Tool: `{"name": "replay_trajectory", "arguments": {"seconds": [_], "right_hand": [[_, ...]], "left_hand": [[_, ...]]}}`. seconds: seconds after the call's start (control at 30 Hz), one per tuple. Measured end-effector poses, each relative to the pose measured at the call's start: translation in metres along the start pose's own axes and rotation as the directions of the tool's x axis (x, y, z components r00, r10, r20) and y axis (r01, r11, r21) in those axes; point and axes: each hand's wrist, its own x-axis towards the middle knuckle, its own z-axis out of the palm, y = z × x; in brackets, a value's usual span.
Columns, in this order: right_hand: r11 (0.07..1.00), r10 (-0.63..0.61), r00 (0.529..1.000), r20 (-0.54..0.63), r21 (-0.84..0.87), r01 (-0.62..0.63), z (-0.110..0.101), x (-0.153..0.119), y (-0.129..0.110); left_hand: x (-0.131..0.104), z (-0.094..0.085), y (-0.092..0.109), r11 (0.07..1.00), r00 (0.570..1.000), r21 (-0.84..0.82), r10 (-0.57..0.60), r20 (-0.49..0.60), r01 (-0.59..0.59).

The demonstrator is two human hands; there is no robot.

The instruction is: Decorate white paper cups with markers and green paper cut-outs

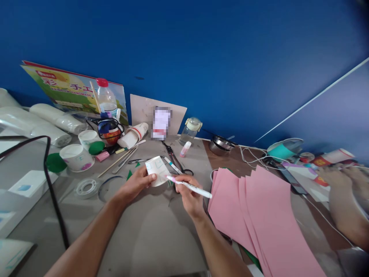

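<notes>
My left hand (138,182) is closed around a small white paper cup (158,167), tilted, with light blue lines drawn on its side. In my right hand (190,197) is a white marker pen (198,190), gripped like a pencil. Its pink tip points at the cup's right side, close to the surface; contact cannot be made out. Just beyond the cup lie another white marker with a blue band (172,164) and black-handled scissors (173,156). A glue stick (185,149) stands behind my right hand.
Pink paper sheets (259,215) lie to my right. At left are paper cups (77,157), a tape roll (86,187) and a black cable (52,196). A phone (160,123), a glass jar (190,130) and a bottle (106,98) stand behind. Another person's arm (346,204) is far right.
</notes>
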Motion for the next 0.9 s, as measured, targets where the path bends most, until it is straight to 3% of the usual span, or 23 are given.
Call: {"name": "replay_trajectory", "arguments": {"seconds": [0.1, 0.27, 0.5, 0.9], "right_hand": [[0.952, -0.248, 0.969, -0.008, -0.187, 0.242, 0.005, -0.002, -0.003], [0.885, -0.433, 0.901, -0.019, -0.198, 0.421, 0.01, -0.002, -0.002], [0.87, -0.434, 0.901, -0.008, -0.265, 0.416, 0.007, -0.001, 0.008], [0.876, -0.397, 0.918, 0.0, -0.299, 0.379, 0.007, 0.0, 0.013]], "left_hand": [[0.002, -0.002, -0.001, 1.0, 0.999, -0.003, 0.02, -0.034, -0.02], [0.002, -0.002, -0.001, 0.982, 0.999, 0.189, 0.0, -0.034, 0.007], [0.002, -0.002, 0.001, 0.938, 1.0, 0.345, 0.011, 0.012, -0.014], [0.003, -0.003, -0.002, 0.922, 0.999, 0.387, 0.026, 0.031, -0.036]]}}
